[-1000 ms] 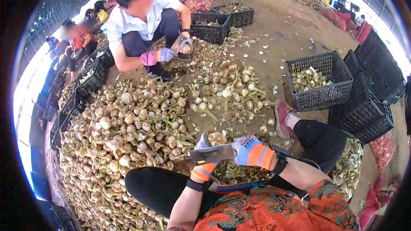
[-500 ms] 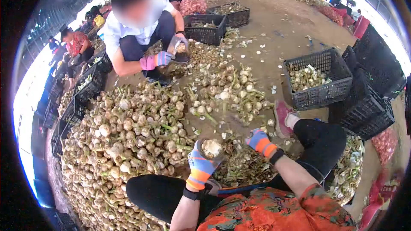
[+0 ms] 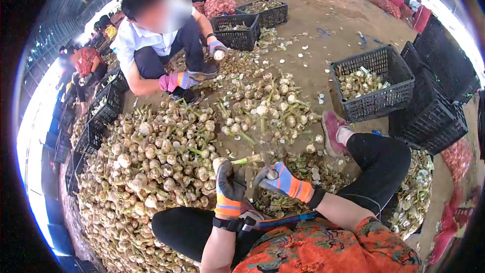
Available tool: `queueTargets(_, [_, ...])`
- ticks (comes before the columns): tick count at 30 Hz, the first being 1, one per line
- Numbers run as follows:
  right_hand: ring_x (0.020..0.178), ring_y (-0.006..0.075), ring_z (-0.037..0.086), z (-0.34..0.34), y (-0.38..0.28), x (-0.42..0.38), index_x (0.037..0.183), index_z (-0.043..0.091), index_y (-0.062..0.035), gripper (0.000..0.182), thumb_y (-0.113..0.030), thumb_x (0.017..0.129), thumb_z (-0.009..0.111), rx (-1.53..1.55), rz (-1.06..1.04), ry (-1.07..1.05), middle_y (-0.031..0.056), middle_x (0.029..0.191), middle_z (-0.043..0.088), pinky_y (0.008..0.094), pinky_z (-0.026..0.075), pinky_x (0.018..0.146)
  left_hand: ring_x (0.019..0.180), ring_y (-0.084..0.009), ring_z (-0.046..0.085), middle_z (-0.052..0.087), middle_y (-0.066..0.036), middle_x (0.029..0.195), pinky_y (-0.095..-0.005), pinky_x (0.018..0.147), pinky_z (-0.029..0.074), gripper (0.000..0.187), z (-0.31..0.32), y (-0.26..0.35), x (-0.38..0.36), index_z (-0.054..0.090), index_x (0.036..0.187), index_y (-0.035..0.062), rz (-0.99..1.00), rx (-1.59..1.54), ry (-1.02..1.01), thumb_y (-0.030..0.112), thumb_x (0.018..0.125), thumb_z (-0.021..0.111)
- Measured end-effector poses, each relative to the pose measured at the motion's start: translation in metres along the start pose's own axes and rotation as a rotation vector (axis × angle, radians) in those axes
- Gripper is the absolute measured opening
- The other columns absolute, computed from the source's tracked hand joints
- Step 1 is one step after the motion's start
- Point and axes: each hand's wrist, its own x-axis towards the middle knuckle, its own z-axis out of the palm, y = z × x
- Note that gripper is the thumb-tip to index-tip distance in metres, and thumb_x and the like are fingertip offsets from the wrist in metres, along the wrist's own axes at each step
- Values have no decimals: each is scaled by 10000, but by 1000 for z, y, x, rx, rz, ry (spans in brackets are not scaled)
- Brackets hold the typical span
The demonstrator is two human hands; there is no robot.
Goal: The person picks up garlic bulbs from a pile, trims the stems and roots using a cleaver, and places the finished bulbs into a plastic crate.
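Observation:
My left hand (image 3: 230, 186), in a blue and orange glove with a dark palm, is closed around a garlic bulb (image 3: 219, 163). The bulb shows above the fingers, and its green stalk points right. My right hand (image 3: 284, 179), gloved alike, is closed on a knife (image 3: 265, 154) whose thin blade rises, blurred, close to the end of the stalk. Between my legs lies a heap of cut stalks and peelings (image 3: 283, 202). A large pile of garlic (image 3: 156, 172) spreads on my left, and a smaller group of trimmed bulbs (image 3: 273, 103) lies ahead.
A black crate (image 3: 376, 103) partly filled with garlic stands ahead right, beside stacked crates (image 3: 429, 116). Facing me, a person (image 3: 156, 45) in gloves squats by the pile holding a white bulb (image 3: 219, 55). More crates (image 3: 235, 38) and red mesh sacks (image 3: 220, 5) stand behind.
My left hand has turned over and moved up; a bulb with a long stalk is in it instead of the pale trimmed bulb. My right hand has moved left toward it.

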Motion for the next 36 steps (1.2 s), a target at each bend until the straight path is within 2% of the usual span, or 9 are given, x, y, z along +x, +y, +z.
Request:
queueTargets(6, [702, 246, 579, -47, 149, -12, 864, 608, -11, 222, -198, 747, 583, -511, 516, 106, 133, 817, 624, 357, 460, 650, 678, -123, 506, 495, -8, 712, -237, 629, 449, 63, 45, 6, -33, 518, 784, 68, 131, 233, 28, 119, 800, 553])
queueTargets(13, [766, 396, 559, -169, 134, -25, 825, 603, -31, 308, -328, 755, 563, -1068, 511, 914, 217, 845, 592, 438, 454, 677, 945, -184, 552, 468, -149, 1236, -299, 835, 451, 526, 4, 142, -32, 464, 1202, 0, 560, -405, -213, 372, 833, 510])
queueTargets(16, [753, 309, 581, -226, 194, -37, 773, 612, -87, 133, -143, 752, 493, -1688, 300, 25, 176, 814, 589, 408, 464, 643, 886, -163, 546, 555, -77, 1055, -305, 782, 445, 457, -14, 92, -2, 481, 1168, 53, 618, -87, 100, 367, 836, 511])
queueTargets(22, [707, 242, 582, -250, 245, -49, 804, 642, -87, 140, -125, 737, 525, -2029, 264, -162, 79, 753, 613, 384, 452, 602, 976, -165, 545, 562, -93, 1111, -298, 845, 455, 284, -49, -2, 41, 524, 1127, -19, 130, 612, 107, 53, 861, 455])
queueTargets(23, [707, 242, 582, -242, 245, -38, 804, 642, -87, 140, -125, 737, 525, -2024, 244, -170, 79, 753, 613, 384, 452, 602, 833, -134, 558, 592, -71, 967, -247, 746, 465, 338, -23, -11, 38, 518, 1100, -7, 180, 612, 129, 64, 782, 611])
queueTargets(26, [626, 142, 495, -202, 220, 3, 730, 608, -79, 104, -142, 767, 535, -201, 469, 225, 13, 701, 558, 292, 407, 569, 1061, -216, 490, 496, -133, 1181, -340, 917, 403, 634, -88, -49, 74, 357, 1252, -21, 224, 1071, -26, 2, 701, 672])
queueTargets(30, [905, 168, 565, -67, 30, 42, 1001, 581, 10, 248, -139, 817, 510, 541, 350, 70, 99, 1046, 571, 278, 457, 783, 1001, -195, 534, 548, -119, 1116, -305, 889, 413, 702, -5, -43, 35, 394, 1222, -27, 487, 1272, -215, 87, 624, 742])
queueTargets(33, [918, 166, 565, -73, 47, 36, 1083, 538, 29, 307, -138, 825, 526, 464, 411, 36, 94, 1040, 572, 263, 457, 804, 936, -166, 560, 586, -89, 1044, -298, 841, 440, 602, -3, -36, 32, 452, 1175, -18, 21, 1102, -151, 61, 641, 721])
queueTargets(36, [711, 93, 547, -33, -36, 34, 1108, 513, 59, 355, -82, 794, 600, 30, 147, 31, 78, 867, 606, 241, 452, 610, 962, -189, 540, 557, -105, 1078, -339, 838, 443, 492, -17, -42, 32, 464, 1164, 20, 342, 1080, -261, 155, 725, 640])
